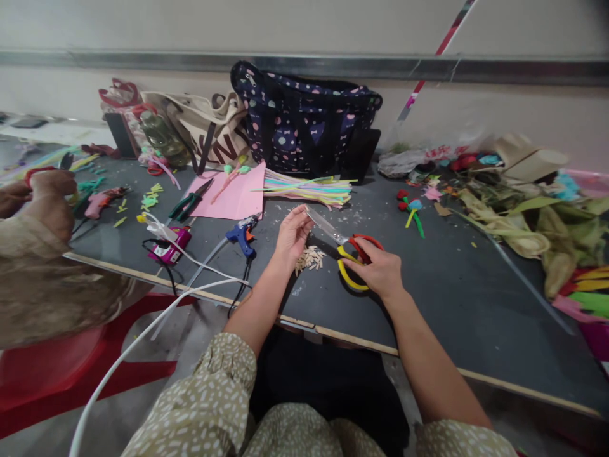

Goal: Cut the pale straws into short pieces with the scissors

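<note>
My right hand (pixel 378 266) is closed round the red and yellow handles of a pair of scissors (pixel 327 226). The blades are spread apart and point left. At the tip of the upper blade, my left hand (pixel 294 236) is closed in a pinch; what sits between its fingertips is too small to make out. Under the blades lies a small pile of short beige pieces (pixel 310 259) on the dark table (pixel 457 298). A blue glue gun (pixel 242 236) rests left of my left hand.
Behind my hands lies a bundle of pastel pipe cleaners (pixel 304 188) beside a pink sheet (pixel 250 197). Green-handled pliers (pixel 188 202) touch the sheet. A dark patterned bag (pixel 304 127) stands at the back. On the left, a person's hand (pixel 50 190) holds red-handled scissors. A white cable (pixel 157 317) crosses the table edge.
</note>
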Demonstrator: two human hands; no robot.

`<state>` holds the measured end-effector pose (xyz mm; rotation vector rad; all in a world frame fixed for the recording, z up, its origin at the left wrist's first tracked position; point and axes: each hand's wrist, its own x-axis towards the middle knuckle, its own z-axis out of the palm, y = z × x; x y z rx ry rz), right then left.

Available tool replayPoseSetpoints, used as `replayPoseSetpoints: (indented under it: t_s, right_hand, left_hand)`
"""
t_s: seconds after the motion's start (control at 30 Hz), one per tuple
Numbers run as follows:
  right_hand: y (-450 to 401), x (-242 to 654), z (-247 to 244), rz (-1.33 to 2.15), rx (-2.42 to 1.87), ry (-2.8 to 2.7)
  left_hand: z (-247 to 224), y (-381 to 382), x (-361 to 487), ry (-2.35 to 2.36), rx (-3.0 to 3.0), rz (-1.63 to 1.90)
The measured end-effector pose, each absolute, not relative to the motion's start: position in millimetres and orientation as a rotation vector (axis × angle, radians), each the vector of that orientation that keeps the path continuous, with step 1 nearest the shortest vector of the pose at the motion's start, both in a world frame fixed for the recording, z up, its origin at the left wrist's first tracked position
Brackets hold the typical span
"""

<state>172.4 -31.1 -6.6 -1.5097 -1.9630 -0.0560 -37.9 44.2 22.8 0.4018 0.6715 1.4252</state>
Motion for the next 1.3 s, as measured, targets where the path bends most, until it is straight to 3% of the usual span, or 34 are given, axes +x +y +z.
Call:
replayPoseSetpoints:
  t_s: [1.3]
  right_hand:
    - [-30.9,173.4,-11.8,0.0,-1.515,-1.93]
  left_hand:
    - [26.1,42.5,-36.1,0.721,0.34,1.419]
